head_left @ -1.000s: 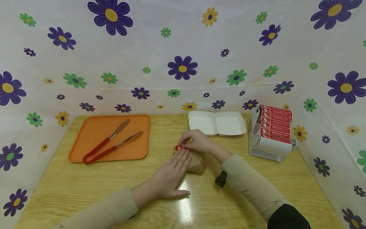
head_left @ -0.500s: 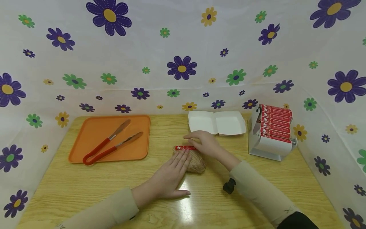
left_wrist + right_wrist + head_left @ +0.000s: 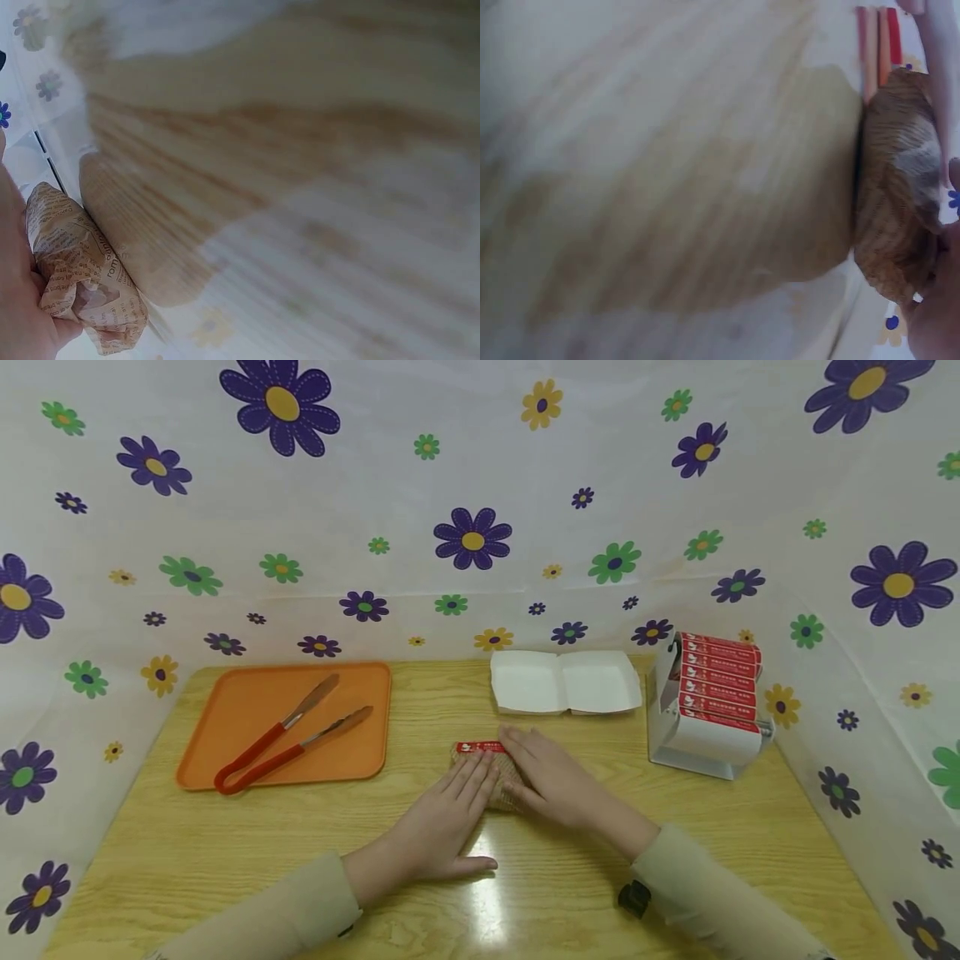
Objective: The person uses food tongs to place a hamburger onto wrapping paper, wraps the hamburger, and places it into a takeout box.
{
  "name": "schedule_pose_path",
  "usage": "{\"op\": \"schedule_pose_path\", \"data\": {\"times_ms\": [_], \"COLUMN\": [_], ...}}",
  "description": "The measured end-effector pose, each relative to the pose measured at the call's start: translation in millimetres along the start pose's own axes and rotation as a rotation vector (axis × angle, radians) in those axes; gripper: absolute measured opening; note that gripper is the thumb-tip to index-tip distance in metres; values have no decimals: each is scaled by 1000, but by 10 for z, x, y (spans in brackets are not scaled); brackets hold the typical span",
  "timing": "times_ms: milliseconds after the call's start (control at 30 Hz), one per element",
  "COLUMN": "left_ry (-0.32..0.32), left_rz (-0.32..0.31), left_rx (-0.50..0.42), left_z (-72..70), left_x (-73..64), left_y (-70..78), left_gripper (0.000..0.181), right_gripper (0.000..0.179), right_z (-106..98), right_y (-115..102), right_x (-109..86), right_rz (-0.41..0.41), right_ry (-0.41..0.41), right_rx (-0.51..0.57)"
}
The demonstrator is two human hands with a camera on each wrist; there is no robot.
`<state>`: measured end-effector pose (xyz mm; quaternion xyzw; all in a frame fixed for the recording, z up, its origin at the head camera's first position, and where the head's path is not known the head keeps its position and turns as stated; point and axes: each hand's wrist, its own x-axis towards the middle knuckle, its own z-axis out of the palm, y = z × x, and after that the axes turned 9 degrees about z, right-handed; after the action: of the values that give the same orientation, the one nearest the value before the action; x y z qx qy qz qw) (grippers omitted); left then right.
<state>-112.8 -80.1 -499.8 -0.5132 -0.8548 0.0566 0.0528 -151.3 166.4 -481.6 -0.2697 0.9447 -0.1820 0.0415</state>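
Note:
A small bundle wrapped in brown printed paper (image 3: 506,792) lies on the wooden table between both hands. Across its far edge runs a red sticker strip with white print (image 3: 472,747). The left hand (image 3: 427,831) lies on the bundle's left side, fingers straight and the thumb held out over the table. From the other side the right hand (image 3: 555,785) rests on the bundle with extended fingers, covering the strip's right end. Crumpled folds of the paper wrap (image 3: 86,274) show in the left wrist view. Its other side, the wrinkled brown paper (image 3: 896,187), appears in the right wrist view.
An orange tray (image 3: 213,714) at the back left bears red-handled tongs (image 3: 258,756). An opened white takeaway box (image 3: 600,681) sits at the back. To its right stands a sticker dispenser (image 3: 712,743) with several red strips. A flowered cloth (image 3: 360,510) surrounds the table.
The right hand has left its bent-finger hold at the strip's left end, moved right, and come down flat on the bundle. More of the strip was uncovered. The left hand stays in place.

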Motion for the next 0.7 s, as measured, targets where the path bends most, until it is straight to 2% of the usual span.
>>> {"op": "schedule_pose_path", "data": {"times_ms": [200,333,467,600,700], "left_ry": [8,83,144,90,42], "left_rz": [-16,-32,-98,-179,-200], "left_rx": [-68,-97,-101,-146,-158], "left_z": [25,55,44,56,82], "left_x": [-14,19,81,109,89], "left_y": [-22,-56,-100,-145,-171], "left_gripper": [112,100,91,88,84], "right_gripper": [74,74,74,75,75], "right_z": [114,111,151,228,267], "right_y": [18,29,30,3,-30], "right_x": [-20,-26,3,40,56], "right_rz": [4,3,-21,-46,-42], "right_ry": [-47,-60,-61,-77,-90], "right_rx": [-32,-47,-62,-54,-19]}}
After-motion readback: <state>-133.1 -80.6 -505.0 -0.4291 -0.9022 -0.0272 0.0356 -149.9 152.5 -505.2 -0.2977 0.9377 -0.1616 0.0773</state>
